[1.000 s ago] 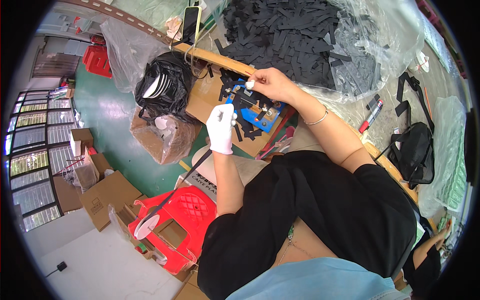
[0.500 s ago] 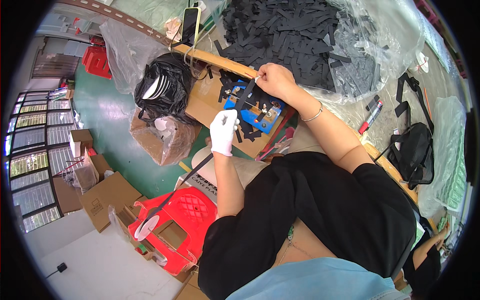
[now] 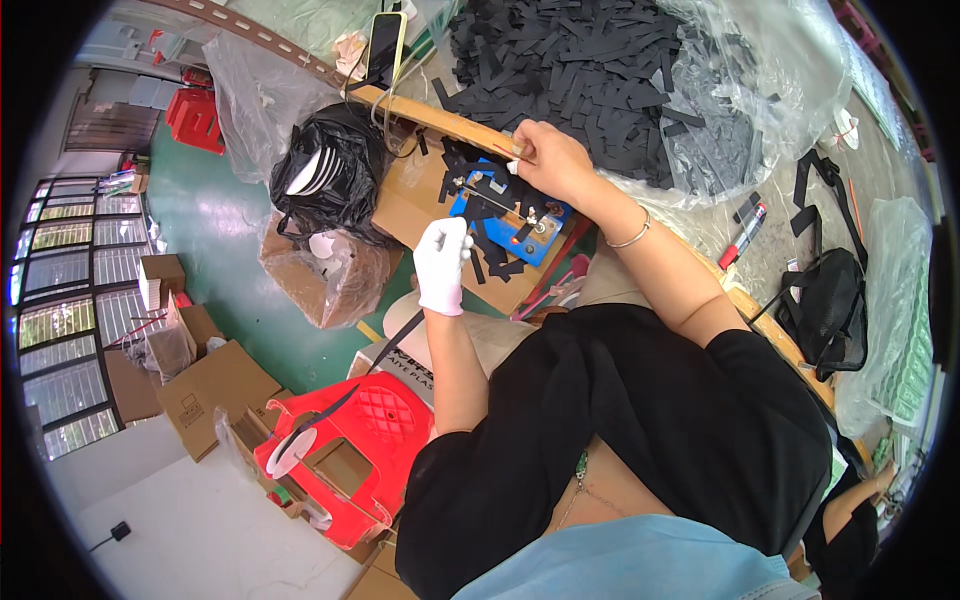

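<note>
My left hand (image 3: pixel 441 268), in a white glove, is closed on a black strap. The strap (image 3: pixel 398 337) trails from behind that wrist down to a white reel (image 3: pixel 291 453) by a red plastic stool (image 3: pixel 392 415). Just right of the glove is a blue metal device (image 3: pixel 537 243) with a thin bar or wire across its top. Short black strips (image 3: pixel 488 205) lie on and around it, over cardboard. My bare right hand (image 3: pixel 550 162), with a bracelet at the wrist, is beyond the device at the wooden table edge. Its fingers are curled together; what they hold, if anything, is hidden.
A big heap of cut black strips (image 3: pixel 570 85) in clear plastic covers the table ahead. A phone (image 3: pixel 384 45) stands at the far left edge. Left of the device hangs a black bag (image 3: pixel 325 175). A marker (image 3: pixel 742 238) and a black mesh pouch (image 3: pixel 825 305) lie right.
The strap stretched between my hands over the device is gone from there; a strip lies on the device instead. My left hand has drawn slightly back left. My right fingers have shifted a little.
</note>
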Tool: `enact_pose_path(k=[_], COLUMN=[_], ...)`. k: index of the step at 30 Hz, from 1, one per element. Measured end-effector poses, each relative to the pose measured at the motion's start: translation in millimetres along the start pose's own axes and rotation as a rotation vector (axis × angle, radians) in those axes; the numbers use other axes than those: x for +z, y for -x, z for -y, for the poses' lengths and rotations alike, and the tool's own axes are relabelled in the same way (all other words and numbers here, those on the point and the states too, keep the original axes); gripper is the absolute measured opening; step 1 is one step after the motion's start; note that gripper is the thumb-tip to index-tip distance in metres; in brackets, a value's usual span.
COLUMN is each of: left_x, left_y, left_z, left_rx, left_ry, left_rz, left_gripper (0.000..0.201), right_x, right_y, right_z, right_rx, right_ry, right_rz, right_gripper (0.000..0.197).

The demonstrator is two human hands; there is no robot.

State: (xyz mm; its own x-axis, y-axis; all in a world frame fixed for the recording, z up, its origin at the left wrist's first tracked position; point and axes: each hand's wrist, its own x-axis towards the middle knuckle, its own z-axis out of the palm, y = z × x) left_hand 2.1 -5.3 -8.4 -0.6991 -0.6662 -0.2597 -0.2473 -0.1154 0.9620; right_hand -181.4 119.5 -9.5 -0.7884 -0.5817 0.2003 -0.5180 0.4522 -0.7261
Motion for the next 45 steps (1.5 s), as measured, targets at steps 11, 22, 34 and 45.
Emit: enact_pose_path(k=[11, 22, 34, 45], left_x=[22, -4, -9, 10], left_y=[-11, -8, -14, -5], left_z=[-9, 15, 28, -8], left_rx=[-0.015, -0.01, 0.156, 0.055], left_ry=[0.039, -0.114, -0.427, 0.013], left_rz=[0.059, 0.033, -0.085, 0.023], left_gripper=[0.014, 0.016, 0.015, 0.013], right_x=[-3, -5, 0, -2], right_y=[2, -7, -6, -1], right_z=[9, 8, 12, 8], right_rx=[0.055, 0.121, 0.049, 0.076], right_ry=[-0.459, 0.045, 0.137, -0.455], right_rz=[0.389, 0.139, 0.121, 0.333], right_gripper=[0.012, 0.016, 0.014, 0.02])
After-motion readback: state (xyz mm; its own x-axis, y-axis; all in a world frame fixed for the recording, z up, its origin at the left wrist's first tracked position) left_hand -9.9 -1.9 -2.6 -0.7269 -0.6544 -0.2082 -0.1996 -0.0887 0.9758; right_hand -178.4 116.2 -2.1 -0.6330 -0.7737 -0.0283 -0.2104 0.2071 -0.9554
